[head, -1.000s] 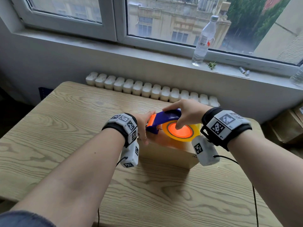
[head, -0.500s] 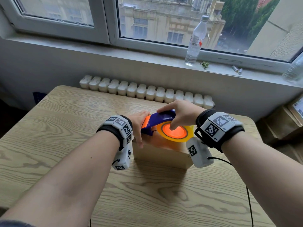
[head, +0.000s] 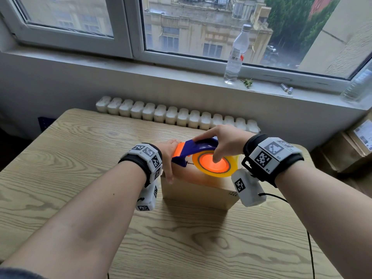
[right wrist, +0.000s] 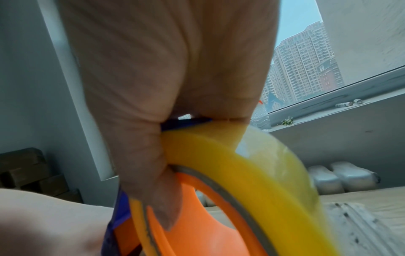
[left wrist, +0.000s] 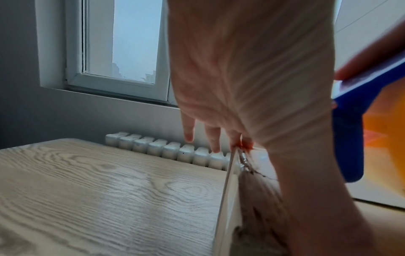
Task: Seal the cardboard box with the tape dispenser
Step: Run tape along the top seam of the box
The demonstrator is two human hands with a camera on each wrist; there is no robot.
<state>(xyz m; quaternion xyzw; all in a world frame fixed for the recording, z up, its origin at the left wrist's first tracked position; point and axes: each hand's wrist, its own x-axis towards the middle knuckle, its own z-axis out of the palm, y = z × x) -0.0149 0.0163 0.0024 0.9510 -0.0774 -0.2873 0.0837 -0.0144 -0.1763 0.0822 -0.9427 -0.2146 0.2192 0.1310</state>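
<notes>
Pale wood-grain table [head: 66, 178] under window, radiator behind. Cardboard box [head: 198, 190] mid-table, long axis left to right. Tape dispenser [head: 201, 156] on box top, blue cutter end at left edge, yellow roll toward right. Right hand [head: 223, 140] wrapped over dispenser frame, thumb in orange core. Left hand [head: 168, 156] flat against box's left end, fingers straight, thumb down near face. Probable pull: rightward along top. Left wrist view alone shows box's left end; right wrist view alone shows thumb hooked in core.

We wear black wrist straps [head: 259, 158] carrying white blocks printed with black square markers [head: 273, 153]; white camera pods [head: 248, 188] hang below them, one trailing a thin black cable [head: 310, 248].
</notes>
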